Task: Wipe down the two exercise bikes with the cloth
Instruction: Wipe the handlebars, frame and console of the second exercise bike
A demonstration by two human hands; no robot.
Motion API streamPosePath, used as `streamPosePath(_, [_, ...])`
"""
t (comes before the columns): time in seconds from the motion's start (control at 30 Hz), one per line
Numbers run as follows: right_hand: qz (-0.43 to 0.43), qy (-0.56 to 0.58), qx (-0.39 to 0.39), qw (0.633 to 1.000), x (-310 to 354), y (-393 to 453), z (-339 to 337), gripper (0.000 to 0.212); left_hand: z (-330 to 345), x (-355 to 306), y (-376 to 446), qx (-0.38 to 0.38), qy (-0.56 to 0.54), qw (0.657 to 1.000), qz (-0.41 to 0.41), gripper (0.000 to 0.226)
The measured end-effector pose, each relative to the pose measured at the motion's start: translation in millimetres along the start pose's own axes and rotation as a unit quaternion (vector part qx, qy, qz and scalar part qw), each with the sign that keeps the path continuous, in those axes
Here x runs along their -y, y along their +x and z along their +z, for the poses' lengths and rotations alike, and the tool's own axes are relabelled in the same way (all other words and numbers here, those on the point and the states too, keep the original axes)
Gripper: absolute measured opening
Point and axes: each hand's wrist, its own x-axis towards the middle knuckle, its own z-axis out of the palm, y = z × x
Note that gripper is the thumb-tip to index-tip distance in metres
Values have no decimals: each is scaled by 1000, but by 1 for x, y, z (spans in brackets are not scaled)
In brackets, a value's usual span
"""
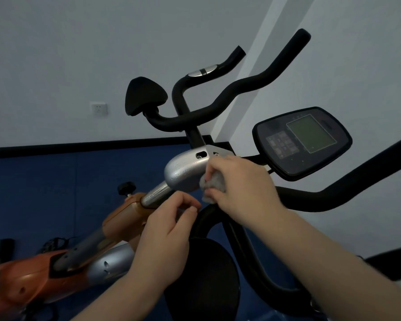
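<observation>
The right hand (239, 191) held a bunched grey cloth (213, 184), its fingers (214, 169) clamped around the wad and pressing it against the silver housing (185, 170) at the top of the orange exercise bike's (28, 272) handlebar post. The cloth sat at the right-hand end of that housing, just below two dark screw recesses, partly hidden by the hand. The left hand (169, 235) was lower and to the left, its fingers (190, 203) curled together against the chrome post (154, 193) where it entered the orange collar; whether they truly gripped the tube or only rested on it could not be told. A small black adjustment knob (126, 187) stood beside the collar. Above the housing rose black, padded handlebars (241, 89) with a silver pulse sensor (203, 72) on the left grip, and behind them a black seat (144, 96). To the right, a second bike's dark console (303, 142) with a greenish screen tilted toward the viewer, its own black handlebar (333, 195) curving beneath the right forearm. A dark rounded pad (204, 281) lay low between the two arms. The floor mat (44, 193) was blue, the wall (79, 54) pale with a white socket (99, 108).
</observation>
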Motion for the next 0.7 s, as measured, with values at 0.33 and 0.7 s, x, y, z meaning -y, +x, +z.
streamPosePath(0.33, [57, 52, 16, 997, -5, 1, -6, 24, 1, -1, 1, 5, -1, 1000, -4, 27])
streamPosePath(0.7, [-45, 126, -145, 980, -2, 32, -36, 25, -19, 7, 31, -79, -135, 985, -78, 23])
